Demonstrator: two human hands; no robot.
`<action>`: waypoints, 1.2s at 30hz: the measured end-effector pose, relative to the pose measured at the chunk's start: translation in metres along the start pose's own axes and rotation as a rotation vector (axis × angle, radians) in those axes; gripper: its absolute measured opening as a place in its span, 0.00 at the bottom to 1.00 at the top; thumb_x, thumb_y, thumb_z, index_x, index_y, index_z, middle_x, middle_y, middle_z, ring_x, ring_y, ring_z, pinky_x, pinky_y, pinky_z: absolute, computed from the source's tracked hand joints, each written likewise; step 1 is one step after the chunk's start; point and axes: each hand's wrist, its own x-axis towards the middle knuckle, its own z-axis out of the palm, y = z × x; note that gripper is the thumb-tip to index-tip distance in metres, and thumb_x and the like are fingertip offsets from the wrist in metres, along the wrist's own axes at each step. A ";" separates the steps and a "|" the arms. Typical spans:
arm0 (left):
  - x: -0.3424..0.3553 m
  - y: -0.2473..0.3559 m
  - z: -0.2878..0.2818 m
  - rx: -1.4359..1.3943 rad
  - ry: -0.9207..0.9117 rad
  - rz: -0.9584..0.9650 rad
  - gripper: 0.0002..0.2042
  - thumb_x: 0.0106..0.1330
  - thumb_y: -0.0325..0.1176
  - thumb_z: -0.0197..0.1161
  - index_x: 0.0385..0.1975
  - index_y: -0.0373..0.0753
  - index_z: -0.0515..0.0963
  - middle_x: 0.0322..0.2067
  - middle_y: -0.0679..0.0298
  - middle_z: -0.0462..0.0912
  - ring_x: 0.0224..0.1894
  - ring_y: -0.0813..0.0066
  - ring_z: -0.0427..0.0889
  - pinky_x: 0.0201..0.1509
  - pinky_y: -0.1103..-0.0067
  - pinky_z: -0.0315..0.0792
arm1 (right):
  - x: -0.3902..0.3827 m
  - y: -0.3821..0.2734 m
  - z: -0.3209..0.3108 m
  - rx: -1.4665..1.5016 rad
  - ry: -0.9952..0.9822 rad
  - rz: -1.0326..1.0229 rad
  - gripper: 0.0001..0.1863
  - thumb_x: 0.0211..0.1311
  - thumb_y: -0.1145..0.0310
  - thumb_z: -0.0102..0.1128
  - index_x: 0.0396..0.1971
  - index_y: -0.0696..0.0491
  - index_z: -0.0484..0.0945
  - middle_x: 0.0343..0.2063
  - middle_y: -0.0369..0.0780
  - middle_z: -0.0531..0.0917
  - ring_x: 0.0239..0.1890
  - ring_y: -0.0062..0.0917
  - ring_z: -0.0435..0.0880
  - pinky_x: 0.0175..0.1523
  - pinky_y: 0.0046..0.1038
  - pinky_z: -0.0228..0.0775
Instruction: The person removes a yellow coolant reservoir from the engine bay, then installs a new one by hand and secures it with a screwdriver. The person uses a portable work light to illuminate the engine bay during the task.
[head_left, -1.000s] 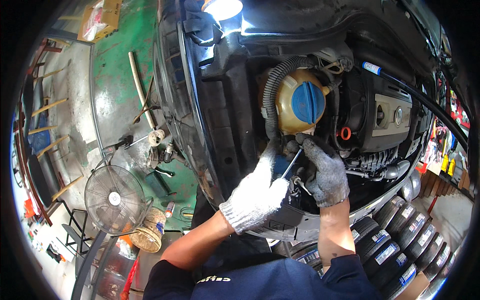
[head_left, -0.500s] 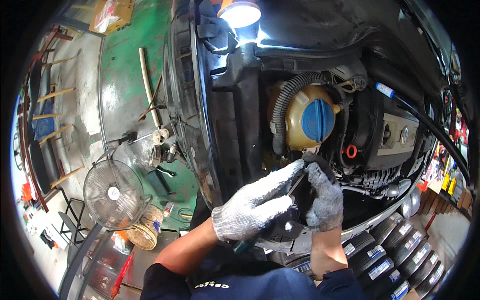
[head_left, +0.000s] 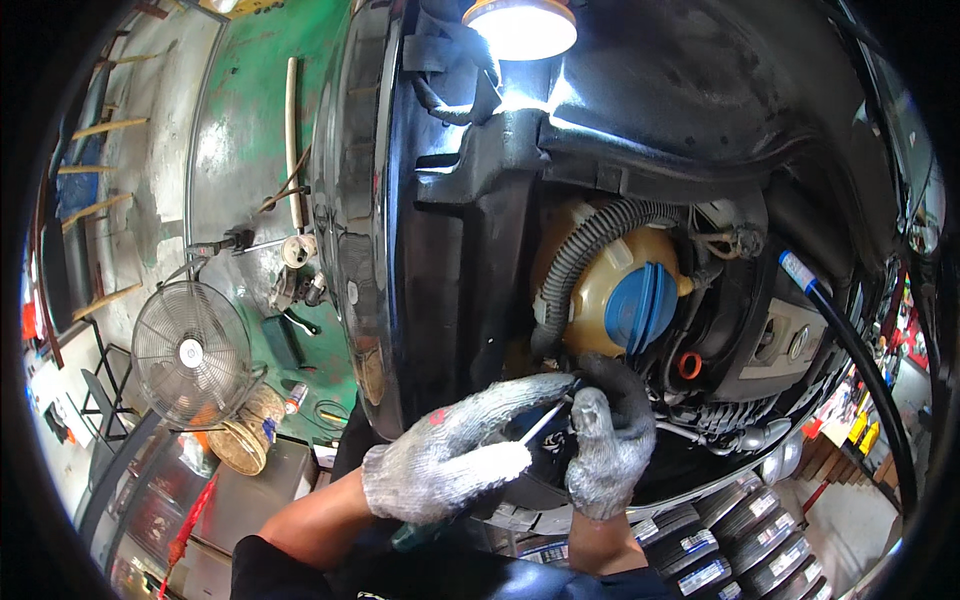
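Note:
My left hand (head_left: 430,455), in a white knitted glove, is closed around a screwdriver. Its thin metal shaft (head_left: 546,422) slants out past the thumb toward my other hand, and a dark green handle (head_left: 415,535) shows below the palm. My right hand (head_left: 605,445), in a greyed glove with blackened fingers, is curled with thumb and fingers pinched near the shaft's tip. Whatever lies in that pinch is small, dark and mostly hidden. Both hands are over the engine bay, just below a yellowed coolant tank (head_left: 590,305) with a blue cap (head_left: 642,307).
A ribbed black hose (head_left: 585,255) curves over the tank. A lit work lamp (head_left: 520,28) shines from above. The engine cover (head_left: 780,350) and a red ring dipstick handle (head_left: 690,366) are at right. Tires (head_left: 700,545) stand below right; a floor fan (head_left: 190,350) is at left.
The view has shifted, so the car and both hands appear lower and farther left. Both hands stay close together, with the screwdriver shaft showing more plainly between them.

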 end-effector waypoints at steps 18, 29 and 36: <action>0.004 0.019 -0.009 -0.101 0.139 -0.095 0.35 0.75 0.39 0.62 0.78 0.34 0.61 0.54 0.59 0.81 0.40 0.80 0.80 0.43 0.79 0.77 | 0.064 0.041 -0.024 -0.510 0.076 0.054 0.31 0.52 0.72 0.75 0.58 0.61 0.78 0.51 0.43 0.87 0.52 0.31 0.87 0.57 0.33 0.80; 0.006 0.016 -0.013 -0.102 0.075 -0.094 0.34 0.77 0.39 0.59 0.78 0.32 0.59 0.69 0.54 0.74 0.64 0.69 0.77 0.68 0.72 0.72 | 0.061 0.056 -0.010 -0.393 0.215 0.052 0.31 0.53 0.73 0.69 0.60 0.64 0.75 0.52 0.44 0.86 0.48 0.31 0.88 0.53 0.32 0.82; 0.009 0.022 -0.010 -0.059 0.098 -0.065 0.34 0.77 0.39 0.60 0.78 0.30 0.59 0.73 0.49 0.70 0.74 0.62 0.70 0.77 0.68 0.63 | 0.051 0.043 0.011 -0.368 0.224 -0.107 0.31 0.43 0.75 0.79 0.51 0.66 0.79 0.45 0.45 0.90 0.41 0.31 0.92 0.43 0.32 0.89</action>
